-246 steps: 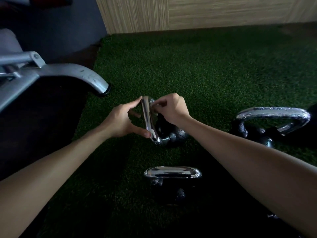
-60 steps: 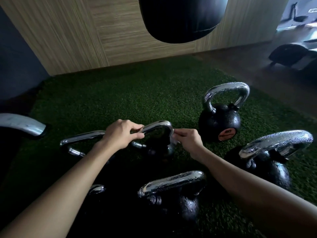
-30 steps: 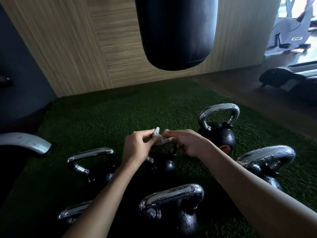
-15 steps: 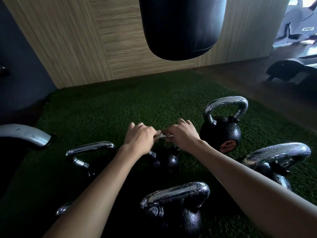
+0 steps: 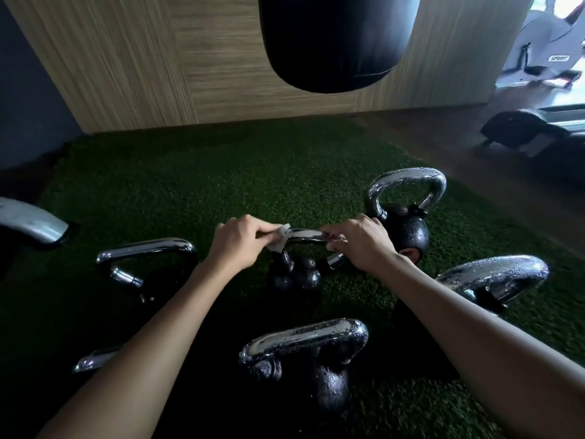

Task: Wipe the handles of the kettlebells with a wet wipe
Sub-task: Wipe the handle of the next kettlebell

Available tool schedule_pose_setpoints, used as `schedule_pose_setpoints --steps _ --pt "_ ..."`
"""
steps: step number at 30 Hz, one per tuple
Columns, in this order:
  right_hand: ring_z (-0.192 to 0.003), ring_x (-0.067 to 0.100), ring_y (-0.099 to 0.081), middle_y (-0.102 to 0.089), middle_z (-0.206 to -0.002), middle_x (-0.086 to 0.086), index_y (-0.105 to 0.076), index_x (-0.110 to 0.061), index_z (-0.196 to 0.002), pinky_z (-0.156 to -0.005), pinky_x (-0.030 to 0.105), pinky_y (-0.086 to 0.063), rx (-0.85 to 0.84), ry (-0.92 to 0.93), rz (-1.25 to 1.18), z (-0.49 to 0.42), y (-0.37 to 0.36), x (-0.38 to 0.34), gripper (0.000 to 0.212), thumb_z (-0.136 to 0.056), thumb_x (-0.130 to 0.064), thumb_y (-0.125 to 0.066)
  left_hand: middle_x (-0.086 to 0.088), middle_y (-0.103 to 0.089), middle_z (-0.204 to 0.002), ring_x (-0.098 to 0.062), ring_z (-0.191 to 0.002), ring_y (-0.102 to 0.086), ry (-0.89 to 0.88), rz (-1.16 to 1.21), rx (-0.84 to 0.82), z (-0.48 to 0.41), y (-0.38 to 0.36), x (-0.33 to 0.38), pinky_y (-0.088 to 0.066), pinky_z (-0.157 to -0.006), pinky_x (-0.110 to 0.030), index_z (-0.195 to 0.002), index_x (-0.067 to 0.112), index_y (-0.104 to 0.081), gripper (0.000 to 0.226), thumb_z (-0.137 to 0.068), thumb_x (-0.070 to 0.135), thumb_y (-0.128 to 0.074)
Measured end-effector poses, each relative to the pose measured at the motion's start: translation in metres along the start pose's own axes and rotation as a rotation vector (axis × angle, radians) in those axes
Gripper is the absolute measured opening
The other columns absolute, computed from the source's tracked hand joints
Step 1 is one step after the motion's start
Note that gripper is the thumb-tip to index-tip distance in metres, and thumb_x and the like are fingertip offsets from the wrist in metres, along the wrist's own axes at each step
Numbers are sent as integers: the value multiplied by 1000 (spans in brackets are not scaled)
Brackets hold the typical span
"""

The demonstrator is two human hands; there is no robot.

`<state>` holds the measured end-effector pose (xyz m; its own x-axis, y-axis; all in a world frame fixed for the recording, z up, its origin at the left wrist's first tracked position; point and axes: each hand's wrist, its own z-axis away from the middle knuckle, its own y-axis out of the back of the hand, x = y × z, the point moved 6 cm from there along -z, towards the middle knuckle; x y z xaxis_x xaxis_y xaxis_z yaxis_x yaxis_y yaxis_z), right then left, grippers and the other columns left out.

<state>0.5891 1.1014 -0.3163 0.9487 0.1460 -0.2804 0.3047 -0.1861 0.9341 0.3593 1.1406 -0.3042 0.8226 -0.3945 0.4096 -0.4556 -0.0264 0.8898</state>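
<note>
View from my head looking down at artificial turf (image 5: 196,185) on a gym floor, where six kettlebells with black bodies and chrome handles stand around my forearms. My left hand (image 5: 235,245) pinches a small white wet wipe (image 5: 280,238) between thumb and fingers and presses it onto the left end of the chrome handle (image 5: 305,233) of the small middle kettlebell (image 5: 296,277). My right hand (image 5: 361,243) curls its fingers over the right end of the same handle and steadies it. The wipe sits at the left bend of the bar, so I judge this handle to be mid-wipe, with the bare stretch between my hands and the far end under my right hand perhaps not yet covered. The rear kettlebell (image 5: 406,226), the right kettlebell (image 5: 493,275) and the near kettlebell (image 5: 305,339) have handles speckled with what look like droplets. The left kettlebell (image 5: 145,248) has a smoother shine, and of a sixth (image 5: 95,364) only a sliver of handle shows by my left forearm. I cannot tell from the shine alone which of these are already wiped, so up to five handles may remain. A black punching bag (image 5: 335,42) hangs above the turf in front of a wood-panelled wall (image 5: 142,64).
</note>
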Motion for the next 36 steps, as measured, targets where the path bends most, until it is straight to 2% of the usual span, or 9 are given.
schedule_pose_setpoints --steps 3,7,12,16,23,26,30,34,36 --pt "-104 22 -65 -77 -100 -5 -70 -46 -119 -84 35 -39 -29 -21 12 1 1 3 32 -88 -39 -75 10 -73 -119 -14 -112 -70 43 188 22 10 -15 -11 -56 -93 -35 -117 36 -75 26 -92 41 -73" --pt "-109 21 -65 -77 -108 -6 -71 -42 -123 -90 35 -41 -16 -47 -23 5 -1 6 35 -88 -39 -75 11 -76 -112 3 -99 -65 199 442 83 16 -35 -22 -45 -74 -3 -115 30 -78 25 -92 38 -75" --pt "-108 24 -66 -77 -107 -2 -72 -35 -121 -88 35 -40 -35 -60 -2 13 2 -1 30 -92 -41 -71 12 -73 -79 4 -61 -51 477 766 0 27 -87 -46 -44 -80 -22 -89 41 -77 15 -95 29 -72" --pt "-80 26 -66 -65 -72 -2 -65 -23 -81 -66 31 -35 -71 -132 -29 17 -5 -10 24 -90 -44 -72 11 -72 -78 -1 -72 -58 569 759 103 21 -86 -47 -42 -68 -16 -103 32 -80 19 -91 45 -74" --pt "-55 13 -51 -53 -57 -6 -49 -24 -56 -53 29 -37 -171 -201 -235 15 -21 -32 46 -86 -43 -79 -6 -75 -119 -21 -111 -69 686 701 70 5 -90 -56 -47 -92 -24 -122 16 -75 34 -91 31 -76" --pt "-64 14 -55 -64 -70 2 -70 -29 -81 -59 28 -40 -336 -153 -319 15 -22 -33 12 -89 -28 -77 -6 -72 -128 -22 -115 -67 740 700 88 5 -90 -58 -47 -89 -24 -129 19 -71 38 -94 34 -73" --pt "-63 2 -53 -59 -76 -7 -60 -24 -140 -49 7 -36 -468 -163 -407 18 -19 -26 54 -91 -4 -72 -8 -71 -128 -22 -111 -68 729 763 160 -1 -87 -55 -46 -81 -22 -127 14 -72 36 -95 30 -72" --pt "-52 -8 -52 -64 -61 -15 -63 -23 -138 -54 7 -37 -469 -165 -485 14 -23 -20 59 -85 -3 -79 -3 -72 -105 -12 -88 -62 717 887 230 -5 -88 -53 -43 -67 -12 -121 9 -73 31 -94 24 -75" --pt "-72 8 -61 -77 -88 12 -73 -27 -125 -74 24 -51 -498 -181 -531 15 -28 -17 47 -81 -14 -86 -2 -73 -104 -14 -88 -65 715 912 217 -6 -88 -52 -45 -70 -14 -121 10 -74 32 -91 24 -77"
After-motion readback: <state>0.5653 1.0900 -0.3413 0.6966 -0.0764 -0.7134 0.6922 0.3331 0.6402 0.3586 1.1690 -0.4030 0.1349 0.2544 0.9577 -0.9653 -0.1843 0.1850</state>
